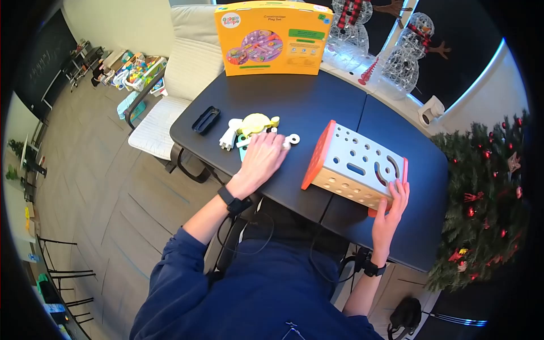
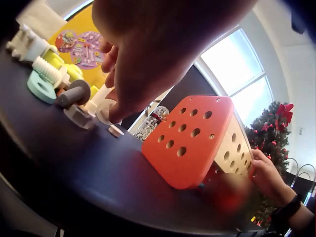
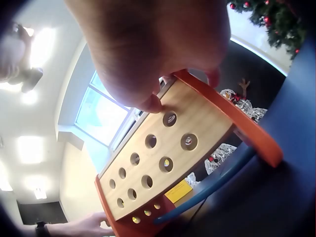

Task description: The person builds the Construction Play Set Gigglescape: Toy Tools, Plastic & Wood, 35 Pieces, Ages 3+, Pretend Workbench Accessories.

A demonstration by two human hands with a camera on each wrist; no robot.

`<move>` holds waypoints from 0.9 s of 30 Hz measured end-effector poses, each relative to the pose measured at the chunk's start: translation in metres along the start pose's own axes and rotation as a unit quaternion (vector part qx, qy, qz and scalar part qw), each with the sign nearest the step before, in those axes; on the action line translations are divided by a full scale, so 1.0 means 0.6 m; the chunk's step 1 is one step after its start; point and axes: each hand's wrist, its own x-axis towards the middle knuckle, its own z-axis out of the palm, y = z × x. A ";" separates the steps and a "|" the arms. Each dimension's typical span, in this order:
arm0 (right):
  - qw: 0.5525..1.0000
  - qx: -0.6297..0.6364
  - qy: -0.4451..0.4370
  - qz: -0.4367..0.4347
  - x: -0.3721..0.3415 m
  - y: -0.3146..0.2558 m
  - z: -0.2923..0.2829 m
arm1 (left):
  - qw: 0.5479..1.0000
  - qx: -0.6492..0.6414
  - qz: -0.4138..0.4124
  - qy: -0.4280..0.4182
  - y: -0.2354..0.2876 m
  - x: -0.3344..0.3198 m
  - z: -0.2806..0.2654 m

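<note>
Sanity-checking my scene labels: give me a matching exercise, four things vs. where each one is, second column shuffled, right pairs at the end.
Things
1. Left hand
2. Right hand
3. Black tray
4. Yellow carton

Places
A. Standing upright by the far edge of the table
B. At the loose toy pieces
C. On one end of the holed box
D. Lying left of the toy pieces in the head view

Pairs: 1-B, 2-C, 3-D, 4-A
</note>
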 end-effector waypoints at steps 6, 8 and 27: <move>1.000 -0.011 0.005 -0.009 0.001 0.005 0.007 | 0.882 -0.423 -0.203 -0.030 0.061 0.059 0.016; 1.000 -0.014 0.001 -0.010 0.000 0.003 0.004 | 0.823 -0.525 -0.214 -0.022 0.044 0.066 0.063; 0.999 0.015 0.025 0.016 -0.006 0.000 0.013 | 0.762 -0.625 -0.164 -0.045 0.071 0.075 0.088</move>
